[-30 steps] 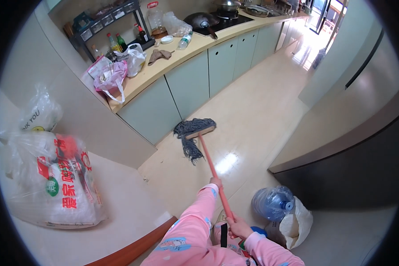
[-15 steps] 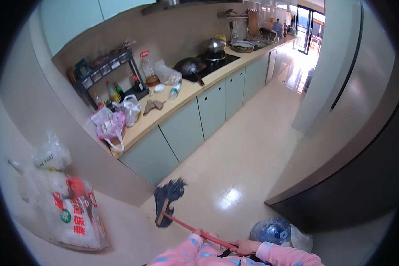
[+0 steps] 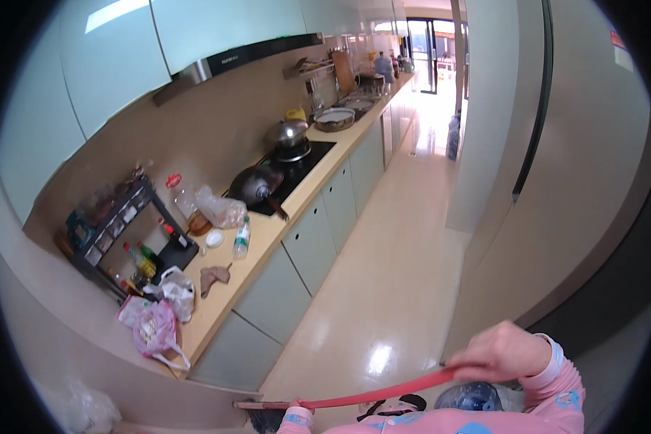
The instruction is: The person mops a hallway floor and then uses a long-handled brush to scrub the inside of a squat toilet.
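A mop with a long red handle [image 3: 387, 392] crosses low in front of me. My right hand [image 3: 503, 352] grips the upper part of the handle, raised at the lower right. My left hand [image 3: 301, 405] closes round it farther down, close to the mop's head; only some fingers show past the pink sleeve. The dark strands [image 3: 265, 418] hang at the lower edge beside the wall end, mostly cut off by the picture. Behind the handle, a blue-tinted plastic water jug [image 3: 470, 397] is partly covered by my right arm.
A long counter [image 3: 217, 307] runs along the left with plastic bags, a bottle [image 3: 241, 240], a wok [image 3: 254, 186] and a pot [image 3: 291, 133]. Tall grey panels [image 3: 557, 217] bound the shiny tiled floor [image 3: 369, 289] on the right. A filled plastic bag [image 3: 87, 409] lies lower left.
My right hand has risen to the right with the handle, which now lies flatter across the view. The mop head has shifted toward the lower edge. My view has tilted up along the kitchen.
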{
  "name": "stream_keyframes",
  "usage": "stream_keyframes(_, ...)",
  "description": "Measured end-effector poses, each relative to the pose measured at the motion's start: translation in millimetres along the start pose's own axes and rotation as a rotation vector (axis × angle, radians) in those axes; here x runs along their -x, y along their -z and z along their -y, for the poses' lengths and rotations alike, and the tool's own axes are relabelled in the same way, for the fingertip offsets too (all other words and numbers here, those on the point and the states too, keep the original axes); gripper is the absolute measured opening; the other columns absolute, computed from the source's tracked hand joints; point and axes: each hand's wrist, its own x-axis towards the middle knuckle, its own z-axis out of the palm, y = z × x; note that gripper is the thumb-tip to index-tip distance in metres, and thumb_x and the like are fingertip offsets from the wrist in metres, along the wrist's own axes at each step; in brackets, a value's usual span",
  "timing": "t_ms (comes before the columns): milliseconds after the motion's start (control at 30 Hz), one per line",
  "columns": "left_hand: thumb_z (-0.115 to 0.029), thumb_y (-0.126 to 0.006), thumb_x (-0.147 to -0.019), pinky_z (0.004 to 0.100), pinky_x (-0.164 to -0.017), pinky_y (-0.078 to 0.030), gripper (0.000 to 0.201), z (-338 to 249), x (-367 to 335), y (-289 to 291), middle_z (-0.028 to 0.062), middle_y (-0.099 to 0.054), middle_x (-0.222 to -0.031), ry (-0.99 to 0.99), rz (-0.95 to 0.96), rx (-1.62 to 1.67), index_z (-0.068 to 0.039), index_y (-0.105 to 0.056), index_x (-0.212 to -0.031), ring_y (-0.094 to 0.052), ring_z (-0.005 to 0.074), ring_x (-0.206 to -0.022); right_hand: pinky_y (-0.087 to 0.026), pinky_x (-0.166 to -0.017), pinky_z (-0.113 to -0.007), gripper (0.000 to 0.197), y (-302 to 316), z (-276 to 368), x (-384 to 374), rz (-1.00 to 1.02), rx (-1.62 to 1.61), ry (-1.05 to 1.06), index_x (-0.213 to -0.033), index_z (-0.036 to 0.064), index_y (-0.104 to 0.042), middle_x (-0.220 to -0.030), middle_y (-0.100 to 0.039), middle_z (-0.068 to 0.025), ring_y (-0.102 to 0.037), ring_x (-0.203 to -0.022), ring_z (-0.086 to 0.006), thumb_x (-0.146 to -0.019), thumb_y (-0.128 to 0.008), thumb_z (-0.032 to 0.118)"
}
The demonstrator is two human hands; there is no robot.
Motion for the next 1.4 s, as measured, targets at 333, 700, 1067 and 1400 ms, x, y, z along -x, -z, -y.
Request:
stream_keyframes(333, 0.004, -0.049, -0.075, 0.0296, -0.068, -0.05, 0.011, 42.0, 116.3, -358.5, 0.0051, -0.053, -0.068, 0.33, 0.212, 0.348, -0.006, -0.048, -0.078, -0.054, 0.0177, -0.063, -0.045, -0.048, -0.025, 0.02, -44.0, -136.2, -115.7, -1.095, -1.323, -0.025, -0.1, 0.0055, -0.047, -0.06, -0.048, -0.0005, -0.053, -0.051, -0.0138, -0.081, -0.05, 0.0)
stream_keyframes(700, -0.017, -0.057, -0.083, 0.0258, -0.063, -0.049, 0.014, 37.8, 120.7, -588.8, 0.007, -0.06, -0.079, 0.505, 0.686, -0.176, -0.004, -0.054, -0.083, -0.056, 0.0165, -0.069, -0.039, -0.044, -0.024, 0.021, -75.9, -309.3, -217.4, -0.654, -1.247, -0.159, -0.062, 0.004, -0.045, -0.053, -0.05, -0.0032, -0.048, -0.048, -0.0102, -0.081, -0.054, 0.004)
stream_keyframes(1067, -0.021, -0.072, -0.061, 0.0438, -0.081, -0.042, 0.05, -339.4, 27.0, -550.4, 0.0188, -0.053, -0.101, -1.384, -0.863, -1.268, -0.001, -0.051, -0.102, -0.05, 0.0335, -0.098, -0.033, -0.039, -0.021, 0.031, 22.1, -432.8, -245.1, -1.1, -0.637, -0.588, -0.055, 0.0085, -0.041, -0.046, -0.043, 0.0019, -0.042, -0.04, -0.0071, -0.079, -0.06, 0.007)
stream_keyframes(1400, -0.03, -0.08, -0.053, 0.0435, -0.081, -0.046, 0.066, -423.0, -32.6, -557.5, 0.0101, -0.056, -0.102, -0.725, -1.109, -1.536, -0.012, -0.045, -0.106, -0.056, 0.0271, -0.097, -0.028, -0.034, -0.021, 0.034, 100.1, -510.4, -246.1, -1.324, -0.296, -0.791, -0.057, 0.0101, -0.035, -0.045, -0.036, 0.0029, -0.037, -0.035, -0.0072, -0.084, -0.056, 0.013)
